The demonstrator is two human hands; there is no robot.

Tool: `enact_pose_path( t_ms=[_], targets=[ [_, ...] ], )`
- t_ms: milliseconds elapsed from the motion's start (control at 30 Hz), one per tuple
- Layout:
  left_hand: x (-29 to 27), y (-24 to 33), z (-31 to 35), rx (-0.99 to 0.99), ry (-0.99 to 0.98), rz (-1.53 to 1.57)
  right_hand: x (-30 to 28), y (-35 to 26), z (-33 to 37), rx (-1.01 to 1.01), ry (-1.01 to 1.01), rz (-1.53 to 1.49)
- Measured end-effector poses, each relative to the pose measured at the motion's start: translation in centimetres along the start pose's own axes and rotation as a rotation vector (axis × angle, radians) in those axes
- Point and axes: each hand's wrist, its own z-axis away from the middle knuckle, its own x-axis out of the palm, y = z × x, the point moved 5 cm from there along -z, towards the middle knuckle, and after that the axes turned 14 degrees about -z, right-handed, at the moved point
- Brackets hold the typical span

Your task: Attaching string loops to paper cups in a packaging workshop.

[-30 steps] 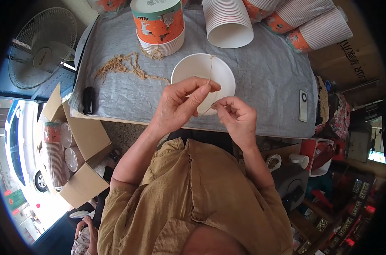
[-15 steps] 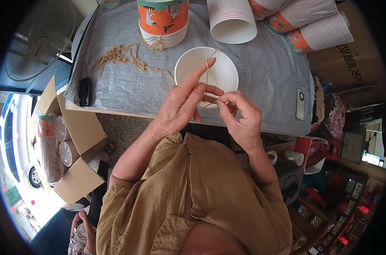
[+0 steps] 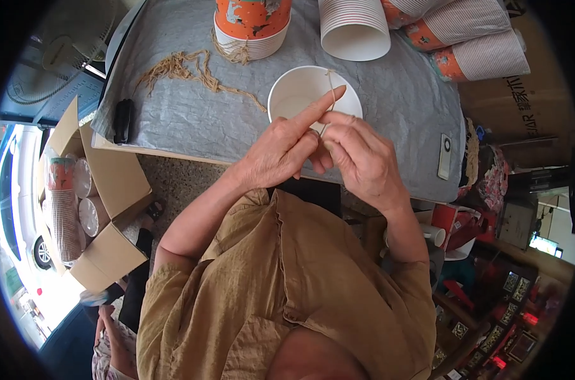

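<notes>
Crossing the white tub [image 3: 288,95]: a thin tan string [image 3: 331,81], over its mouth near the table's front edge.
String's line: long axis running from the tub's far rim toward the person, nearly straight, tilted slightly, its near end lost among the fingers.
Printing: dark characters, turned sideways, on the cardboard [image 3: 534,95] at the right; the orange tub stack [image 3: 252,22] bears pale and dark figures (a pattern rather than words, as far as it shows).
Left hand [image 3: 284,149]: half open, index finger stretched out under the string, the other fingers curled; whether the thumb pinches anything, I cannot tell.
Right hand [image 3: 366,155]: fingers bent, tips brought together on the string, close against the left hand and overlapping it in view.
Tub's mouth: facing up, partly covered by both hands.
Twine bundle [image 3: 179,66]: loose and tangled, left of the tub, its tail reaching just beside the rim.
Orange stack: beyond the tub, twine tied around its white lower part.
White stack [image 3: 354,28]: lying on its side, opening toward the person.
Wrapped stacks [image 3: 480,57]: lying at the table's far right.
Grey sheet [image 3: 198,130]: wrinkled, covering the table.
Open carton [image 3: 119,171]: on the left, below table height, with more wrapped tubs [image 3: 62,209] inside.
Seated person [image 3: 113,345]: lower left, partly in view.
</notes>
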Motion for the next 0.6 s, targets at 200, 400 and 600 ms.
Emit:
enact_pose_path(
  t_ms=[200,400,600],
  targets=[
    [-0.4,0.1,-0.7,-0.018,-0.089,0.044,-0.2,1.7,0.2,0.115,-0.058,-0.021],
    [-0.5,-0.7,-1.7,-0.065,-0.160,0.037,-0.6,3.5,0.6,0.227,-0.117,-0.154],
    [-1.6,-1.2,-2.9,-0.162,-0.247,-0.116,-0.8,4.3,1.6,0.343,0.004,-0.225]
  ],
)
